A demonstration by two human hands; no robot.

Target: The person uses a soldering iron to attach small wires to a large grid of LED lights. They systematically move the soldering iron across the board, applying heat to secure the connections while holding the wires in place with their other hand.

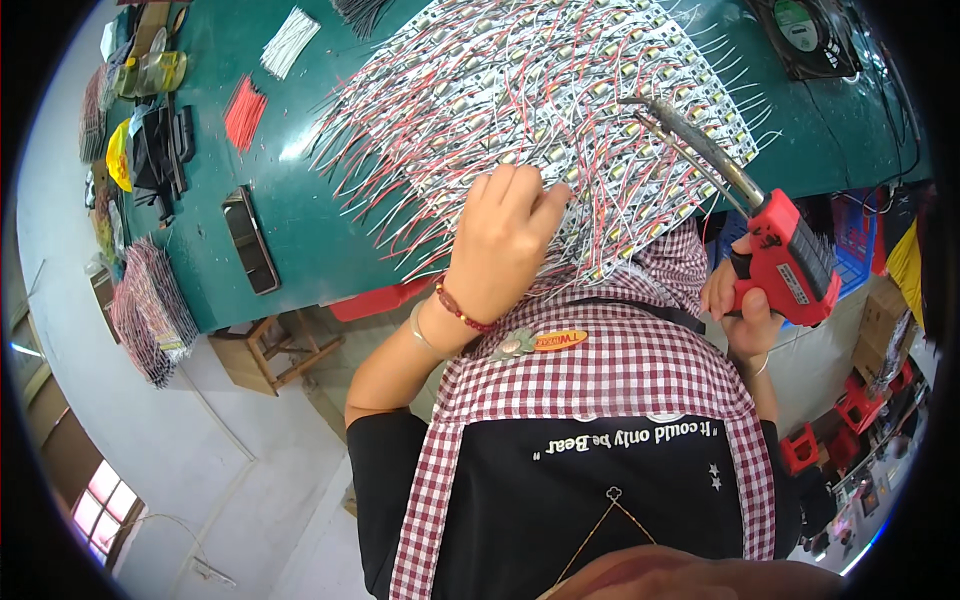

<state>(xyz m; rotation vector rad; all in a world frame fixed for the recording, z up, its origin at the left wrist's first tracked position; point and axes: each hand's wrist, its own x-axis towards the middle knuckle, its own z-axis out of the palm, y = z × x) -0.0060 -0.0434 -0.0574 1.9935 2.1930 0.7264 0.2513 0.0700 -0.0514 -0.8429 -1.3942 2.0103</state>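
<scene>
A broad panel of small white circuit boards (pixel 590 75) lies at the table's near edge, bristling with red and white wires and small metal parts. My left hand (pixel 505 230) rests over the panel's near part, fingers curled and pinched together; whatever they hold is hidden. Wrapped round the handle of a red and black soldering gun (pixel 800 265) is my right hand (pixel 738 300), beyond the panel's right edge. The gun's metal barrel and thin feed tube slant up and left, its bent tip above the boards at the panel's right half.
On the green table (pixel 330 220) lie a phone (pixel 250 240), a bundle of red wires (pixel 245 113) and a bundle of white wires (pixel 290 43). A black fan (pixel 805 35) stands far right. More wired boards (pixel 150 310) hang at the left edge. A blue crate (pixel 855 240) is below right.
</scene>
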